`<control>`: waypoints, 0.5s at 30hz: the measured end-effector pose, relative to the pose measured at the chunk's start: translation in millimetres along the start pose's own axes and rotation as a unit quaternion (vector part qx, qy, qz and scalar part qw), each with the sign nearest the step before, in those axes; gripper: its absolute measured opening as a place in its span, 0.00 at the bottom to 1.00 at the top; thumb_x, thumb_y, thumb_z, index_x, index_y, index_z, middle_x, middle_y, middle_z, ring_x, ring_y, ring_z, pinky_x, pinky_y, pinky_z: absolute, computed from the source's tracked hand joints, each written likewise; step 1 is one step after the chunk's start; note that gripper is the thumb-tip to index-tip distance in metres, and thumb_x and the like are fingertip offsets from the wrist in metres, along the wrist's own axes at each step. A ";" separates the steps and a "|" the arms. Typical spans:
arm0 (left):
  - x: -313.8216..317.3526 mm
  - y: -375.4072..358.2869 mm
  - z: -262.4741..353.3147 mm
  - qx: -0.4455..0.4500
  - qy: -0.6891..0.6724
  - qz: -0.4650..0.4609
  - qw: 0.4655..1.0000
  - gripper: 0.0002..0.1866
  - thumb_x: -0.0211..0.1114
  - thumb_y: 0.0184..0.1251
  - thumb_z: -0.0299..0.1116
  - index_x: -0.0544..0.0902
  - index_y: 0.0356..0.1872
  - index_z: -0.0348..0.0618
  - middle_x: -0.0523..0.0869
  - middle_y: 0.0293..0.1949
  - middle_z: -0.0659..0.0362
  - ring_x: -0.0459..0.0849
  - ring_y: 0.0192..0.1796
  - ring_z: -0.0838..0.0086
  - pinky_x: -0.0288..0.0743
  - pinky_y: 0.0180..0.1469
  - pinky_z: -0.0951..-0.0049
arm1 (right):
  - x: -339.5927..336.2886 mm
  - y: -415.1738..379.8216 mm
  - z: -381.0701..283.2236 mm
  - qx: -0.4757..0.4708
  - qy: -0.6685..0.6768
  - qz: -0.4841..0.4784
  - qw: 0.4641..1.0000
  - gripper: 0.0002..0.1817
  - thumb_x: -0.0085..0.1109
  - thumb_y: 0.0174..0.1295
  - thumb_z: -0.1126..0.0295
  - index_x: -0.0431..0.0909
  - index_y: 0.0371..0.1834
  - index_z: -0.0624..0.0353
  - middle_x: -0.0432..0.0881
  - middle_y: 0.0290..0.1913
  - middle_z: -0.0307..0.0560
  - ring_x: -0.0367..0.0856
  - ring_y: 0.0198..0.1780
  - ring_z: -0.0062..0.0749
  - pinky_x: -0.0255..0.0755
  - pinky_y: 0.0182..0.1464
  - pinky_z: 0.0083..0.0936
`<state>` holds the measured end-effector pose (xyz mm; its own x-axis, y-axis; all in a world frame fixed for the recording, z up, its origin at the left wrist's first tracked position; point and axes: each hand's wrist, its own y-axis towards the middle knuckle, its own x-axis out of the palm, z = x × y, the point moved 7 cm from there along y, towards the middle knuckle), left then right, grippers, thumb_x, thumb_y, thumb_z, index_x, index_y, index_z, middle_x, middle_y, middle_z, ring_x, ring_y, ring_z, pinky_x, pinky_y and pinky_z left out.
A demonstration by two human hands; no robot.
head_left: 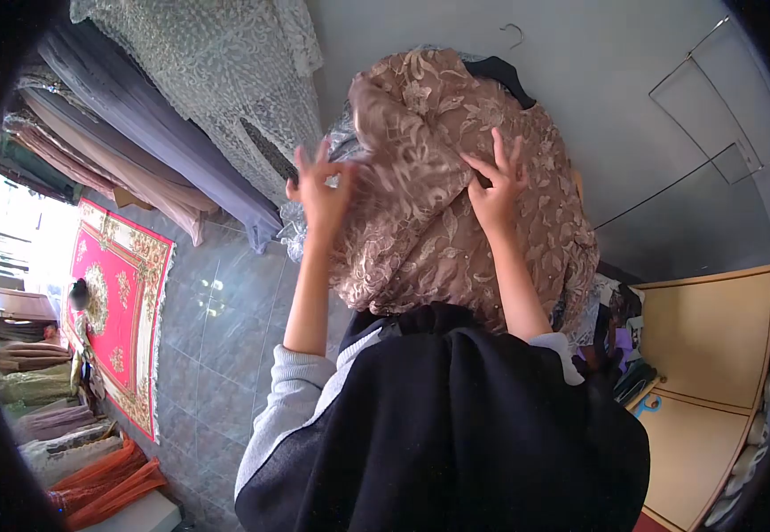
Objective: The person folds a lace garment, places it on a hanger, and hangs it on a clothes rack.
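A dusty-pink lace garment (527,208) with raised floral embroidery lies spread in front of me, in the upper middle of the head view. A black hanger (502,75) shows at its top. On the left side, my left hand (318,182) is closed in a pinch at the edge of a raised fold, its other fingers spread. My right hand (496,186) pinches the same fold's edge between thumb and forefinger. Between the two hands, the lifted cloth is stretched and blurred by motion. What lies beneath the garment is mostly hidden.
Grey lace (225,62) and lilac dresses (154,124) hang at upper left. A red floral rug (119,301) lies on the grey tiled floor (225,328). Wire frames (713,151) stand at upper right, above a wooden cabinet (704,346) with blue-handled scissors (647,405) nearby.
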<state>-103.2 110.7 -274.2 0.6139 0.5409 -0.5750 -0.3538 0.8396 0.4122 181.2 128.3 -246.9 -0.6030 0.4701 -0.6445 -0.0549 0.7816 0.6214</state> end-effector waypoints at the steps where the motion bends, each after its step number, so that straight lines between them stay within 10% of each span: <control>1: -3.2 7.6 -29.8 -0.063 -0.169 -0.006 0.984 0.12 0.67 0.56 0.45 0.87 0.32 0.47 0.72 0.64 0.62 0.49 0.73 0.51 0.32 0.69 0.47 | -0.3 -0.4 0.9 0.002 0.000 0.003 1.000 0.16 0.65 0.47 0.70 0.86 0.40 0.36 0.56 0.72 0.37 0.43 0.74 0.52 0.34 0.63 0.66; 5: 9.9 12.5 -55.2 -0.091 -0.192 -0.147 0.966 0.15 0.67 0.58 0.46 0.87 0.35 0.44 0.69 0.64 0.48 0.50 0.72 0.51 0.42 0.70 0.56 | 1.0 -3.0 2.6 0.033 -0.015 -0.027 0.999 0.15 0.63 0.48 0.67 0.86 0.40 0.37 0.58 0.72 0.38 0.45 0.74 0.52 0.36 0.65 0.59; 11: 16.4 -4.3 -42.1 -0.111 -0.135 -0.227 0.958 0.19 0.68 0.56 0.49 0.86 0.38 0.43 0.70 0.63 0.49 0.58 0.70 0.54 0.44 0.70 0.61 | -15.6 -14.2 -10.7 0.058 -0.012 -0.043 0.997 0.08 0.60 0.54 0.59 0.86 0.30 0.46 0.55 0.72 0.44 0.39 0.74 0.54 0.32 0.64 0.68; 15: 35.7 -4.9 -52.2 -0.078 -0.108 -0.264 0.955 0.20 0.70 0.53 0.50 0.85 0.43 0.50 0.66 0.67 0.57 0.51 0.72 0.48 0.39 0.70 0.52 | -9.8 -39.8 -44.2 0.119 -0.003 -0.175 0.977 0.20 0.52 0.60 0.50 0.86 0.27 0.54 0.52 0.73 0.45 0.35 0.75 0.54 0.25 0.65 0.68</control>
<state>-116.3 128.5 -333.7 0.8613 0.0317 -0.5072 -0.0454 0.9989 -0.0146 154.1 74.4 -245.6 -0.5765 0.1591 -0.8015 -0.0702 0.9676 0.2426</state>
